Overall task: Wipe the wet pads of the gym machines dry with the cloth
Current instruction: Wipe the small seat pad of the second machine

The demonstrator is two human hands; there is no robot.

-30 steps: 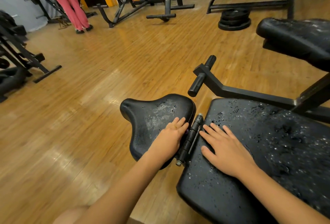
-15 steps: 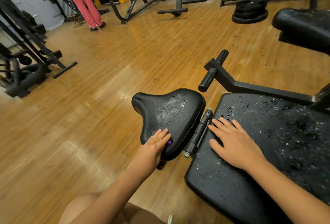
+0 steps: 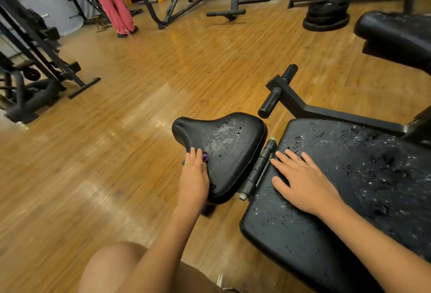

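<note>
A small black seat pad with a dull wet film sits at centre. My left hand lies on its left edge, fingers straight, pressing a purple cloth against it; only a small bit of cloth shows beneath the fingers. To the right, across a metal hinge, is a large black back pad beaded with water drops. My right hand rests flat and open on that pad's near-left part. A third wet black pad is at the upper right.
A black handle bar juts from the machine frame behind the pads. Stacked weight plates and other machines stand at the back. A rack stands on the left. A person in pink trousers stands far left on the wooden floor.
My left hand has slid from the seat pad's right side, near the hinge, across to its left edge, and the purple cloth now shows. My right hand has stayed put.
</note>
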